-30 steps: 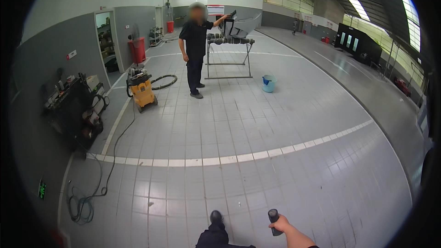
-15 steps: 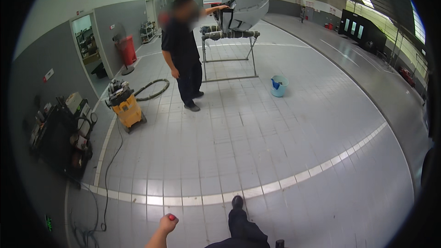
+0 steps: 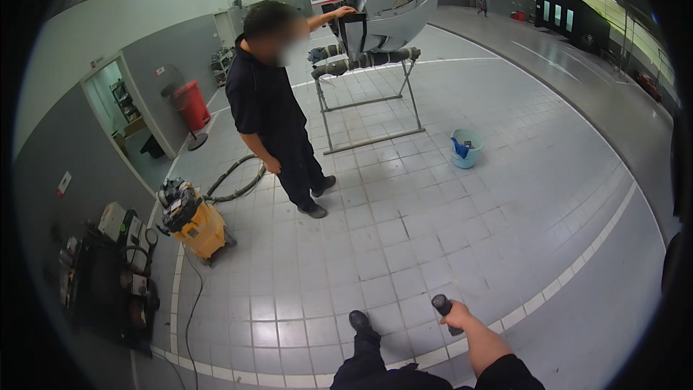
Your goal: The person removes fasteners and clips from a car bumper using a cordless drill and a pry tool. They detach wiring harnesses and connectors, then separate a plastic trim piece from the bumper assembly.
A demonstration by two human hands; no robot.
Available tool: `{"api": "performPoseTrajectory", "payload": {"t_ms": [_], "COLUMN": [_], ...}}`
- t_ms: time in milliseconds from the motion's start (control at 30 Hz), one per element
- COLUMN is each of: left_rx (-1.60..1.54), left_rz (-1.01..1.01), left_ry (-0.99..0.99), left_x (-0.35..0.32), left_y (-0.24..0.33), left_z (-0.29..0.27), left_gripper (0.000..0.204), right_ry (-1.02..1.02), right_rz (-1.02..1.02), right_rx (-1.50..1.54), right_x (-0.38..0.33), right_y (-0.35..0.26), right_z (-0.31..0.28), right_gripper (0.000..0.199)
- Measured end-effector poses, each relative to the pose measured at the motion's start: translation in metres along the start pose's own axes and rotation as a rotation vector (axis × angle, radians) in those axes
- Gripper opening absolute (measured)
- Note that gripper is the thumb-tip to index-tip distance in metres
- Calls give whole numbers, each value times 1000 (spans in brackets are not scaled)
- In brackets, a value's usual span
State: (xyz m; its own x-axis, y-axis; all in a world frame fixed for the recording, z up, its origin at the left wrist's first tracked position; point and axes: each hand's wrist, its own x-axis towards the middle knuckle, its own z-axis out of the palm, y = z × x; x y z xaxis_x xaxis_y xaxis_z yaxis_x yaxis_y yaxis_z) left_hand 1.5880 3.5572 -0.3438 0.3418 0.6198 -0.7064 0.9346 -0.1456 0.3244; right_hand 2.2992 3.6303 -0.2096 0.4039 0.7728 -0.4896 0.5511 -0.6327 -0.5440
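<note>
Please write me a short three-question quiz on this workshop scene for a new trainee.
1. True or false: the right hand grips a dark cylindrical handle.
2. What lies in the light blue bucket on the tiled floor?
A. a blue cloth
B. a red funnel
C. a yellow sponge
3. What is the other person touching with one outstretched hand?

Key
1. True.
2. A.
3. The grey car bumper resting on the metal stand.
</note>
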Motion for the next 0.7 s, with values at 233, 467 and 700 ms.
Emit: {"api": "performPoseTrajectory", "payload": {"t_ms": [233, 467, 700], "left_rx": [-645, -460, -238], "left_rz": [-313, -210, -133], "left_ry": [69, 165, 279], "left_x": [173, 249, 305], "left_y": [42, 50, -28], "left_z": [-147, -381, -426], "left_gripper": [58, 43, 27], "right_ry": [-147, -321, -382], "right_rz": [169, 364, 272], "right_rx": [-15, 13, -37], "right_x": [110, 194, 326], "right_y": [-83, -106, -188], "right_z": [-13, 33, 57], "right_gripper": [62, 58, 56]}}
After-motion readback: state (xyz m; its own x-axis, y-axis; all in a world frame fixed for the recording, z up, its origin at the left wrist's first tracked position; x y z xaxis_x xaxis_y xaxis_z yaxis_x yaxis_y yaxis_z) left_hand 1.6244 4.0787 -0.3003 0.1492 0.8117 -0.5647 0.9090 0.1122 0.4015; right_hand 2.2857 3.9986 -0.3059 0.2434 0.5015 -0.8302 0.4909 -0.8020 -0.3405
